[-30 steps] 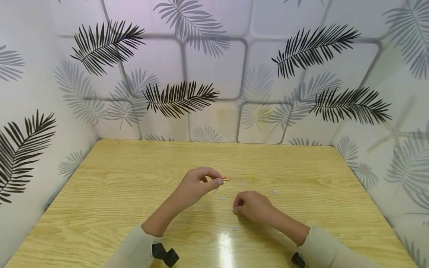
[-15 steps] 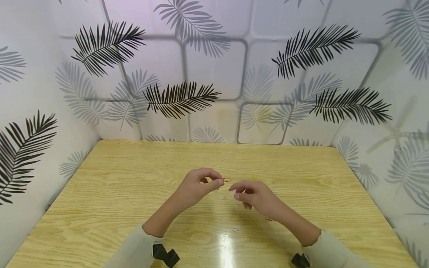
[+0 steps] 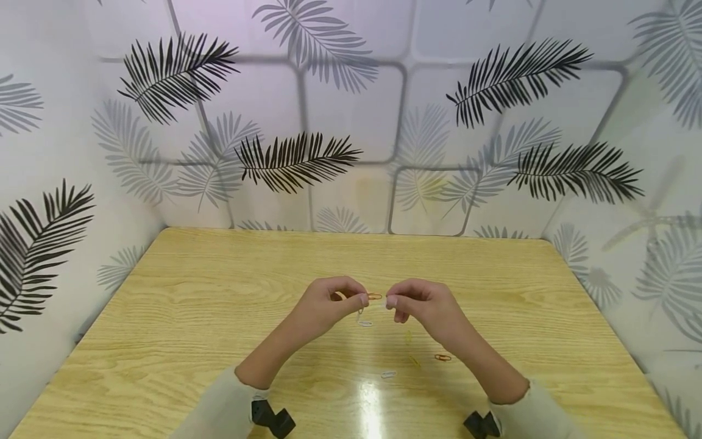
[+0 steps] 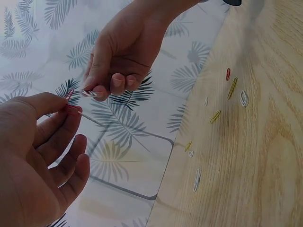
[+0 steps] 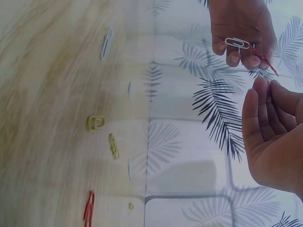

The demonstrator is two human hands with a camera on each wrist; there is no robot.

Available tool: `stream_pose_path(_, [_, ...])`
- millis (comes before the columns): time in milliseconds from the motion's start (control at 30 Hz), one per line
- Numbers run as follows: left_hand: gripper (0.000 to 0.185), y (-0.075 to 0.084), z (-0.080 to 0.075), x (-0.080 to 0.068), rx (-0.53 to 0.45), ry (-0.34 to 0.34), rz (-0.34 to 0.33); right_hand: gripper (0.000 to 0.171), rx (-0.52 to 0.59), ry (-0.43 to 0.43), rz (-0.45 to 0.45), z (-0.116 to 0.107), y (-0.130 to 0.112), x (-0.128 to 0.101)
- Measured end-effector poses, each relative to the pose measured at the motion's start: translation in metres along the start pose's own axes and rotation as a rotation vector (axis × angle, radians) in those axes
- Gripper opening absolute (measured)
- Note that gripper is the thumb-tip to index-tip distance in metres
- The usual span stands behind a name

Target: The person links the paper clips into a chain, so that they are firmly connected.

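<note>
We have both hands raised over the table [image 3: 219,274], roughly midway between its left and right edges. Left hand [image 3: 331,305]: thumb and fingers pinch the red clip [image 3: 375,296], which sits in the air; its long axis runs left-right, about parallel to the far edge, free end pointing at the right edge. A hanging white clip [image 5: 236,43] dangles by the left fingertips, long axis slanting down in the head view (how it joins the red one, we can't tell). Right hand [image 3: 419,305]: thumb and forefinger pinch a second white clip [image 4: 89,93], mostly covered; its visible end pokes toward the red clip, just beside it, touching or apart unclear to us.

On the table we see loose clips. A flat white clip [image 3: 365,324] below the left hand, long axis left-right; a near white clip [image 3: 388,374], closest to the near edge, also about left-right. A slanted yellow clip [image 3: 415,361] and a blurry yellow clip [image 3: 408,336] below the right hand. A loose red clip [image 3: 442,357] toward the right edge, long axis left-right. A leaf-print wall [image 3: 351,201] stands behind the far edge.
</note>
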State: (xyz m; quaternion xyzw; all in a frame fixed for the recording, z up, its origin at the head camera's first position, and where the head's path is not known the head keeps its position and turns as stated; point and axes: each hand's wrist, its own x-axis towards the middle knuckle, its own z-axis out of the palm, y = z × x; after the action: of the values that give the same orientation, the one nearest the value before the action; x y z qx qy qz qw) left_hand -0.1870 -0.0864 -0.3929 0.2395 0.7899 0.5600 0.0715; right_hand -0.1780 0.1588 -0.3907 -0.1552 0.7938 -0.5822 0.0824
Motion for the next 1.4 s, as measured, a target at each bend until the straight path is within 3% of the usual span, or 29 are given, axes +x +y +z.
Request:
stream_pose_path(467, [0.016, 0.002, 0.001, -0.001, 0.008, -0.013, -0.005, 0.014, 0.007, 0.053, -0.094, 0.009, -0.009, -0.005])
stream_pose_path(767, [0.015, 0.003, 0.001, -0.001, 0.007, -0.028, -0.027, 0.014, -0.024, 0.110, -0.127, 0.006, -0.011, -0.007])
stream_pose_path(1133, [0.019, 0.001, 0.006, 0.000, -0.077, -0.109, -0.022, 0.014, 0.018, 0.093, -0.141, 0.009, -0.013, -0.011])
stream_pose_path(1400, [0.023, 0.004, 0.009, -0.001, -0.028, -0.058, 0.005, 0.013, 0.018, 0.073, -0.158, 0.012, -0.014, -0.011])
